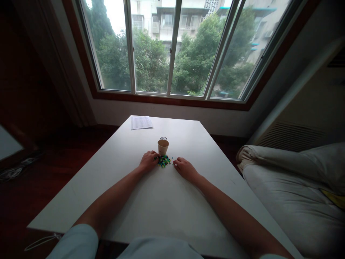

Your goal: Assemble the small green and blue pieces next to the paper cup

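Note:
A small pile of colourful beads (164, 162), mostly green, blue and yellow, lies on the white table (167, 201). Just behind it a brown paper cup (163, 146) stands upright, its inside bottom hidden from me. My left hand (149, 160) rests at the pile's left edge, fingers curled together beside the beads and the cup. On the other side my right hand (184, 167) is closed, thumb and fingertips pinched just right of the pile. Whatever either hand has between its fingertips is too small to make out.
A thin dark loop of cord (163, 138) lies behind the cup. Sheets of printed paper (142, 122) are at the table's far left corner. A bed or couch with bunched pale covers (283, 180) borders the right side. Beyond the table is a window (169, 54).

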The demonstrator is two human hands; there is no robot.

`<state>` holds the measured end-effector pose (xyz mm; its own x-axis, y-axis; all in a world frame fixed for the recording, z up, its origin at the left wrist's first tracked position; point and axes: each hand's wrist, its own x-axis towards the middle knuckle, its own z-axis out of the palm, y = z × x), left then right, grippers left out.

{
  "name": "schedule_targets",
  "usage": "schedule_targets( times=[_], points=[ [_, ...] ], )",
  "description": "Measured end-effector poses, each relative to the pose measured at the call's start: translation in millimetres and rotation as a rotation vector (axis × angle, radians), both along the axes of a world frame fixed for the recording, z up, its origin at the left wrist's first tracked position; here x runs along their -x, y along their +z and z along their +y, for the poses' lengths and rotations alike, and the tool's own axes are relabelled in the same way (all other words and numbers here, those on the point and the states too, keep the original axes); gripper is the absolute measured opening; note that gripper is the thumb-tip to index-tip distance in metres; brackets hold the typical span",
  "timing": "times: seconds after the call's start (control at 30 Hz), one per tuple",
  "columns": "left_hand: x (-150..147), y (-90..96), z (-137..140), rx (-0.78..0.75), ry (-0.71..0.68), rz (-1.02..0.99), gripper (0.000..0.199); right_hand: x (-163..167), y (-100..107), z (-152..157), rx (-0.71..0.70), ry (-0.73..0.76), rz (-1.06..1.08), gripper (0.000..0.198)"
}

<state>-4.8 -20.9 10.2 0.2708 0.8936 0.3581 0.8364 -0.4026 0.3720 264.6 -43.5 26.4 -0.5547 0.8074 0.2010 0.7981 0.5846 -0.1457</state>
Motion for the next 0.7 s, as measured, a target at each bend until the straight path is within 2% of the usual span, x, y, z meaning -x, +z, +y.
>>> schedule_targets(
  times=[0.33,0.5,0.7],
  points=[
    [-2,4.5,-2,0.025,0.009,0.008,0.028,-1,-3,4,0.015,-0.001,0.077,0.020],
    [-1,3.8,-2,0.020,0.002,0.005,0.029,2,-2,8,0.051,-0.002,0.107,0.032],
    [0,0.4,0,0.006,-0.010,0.004,0.028,13,-6,15,0.040,-0.061,0.159,0.027]
  ],
)
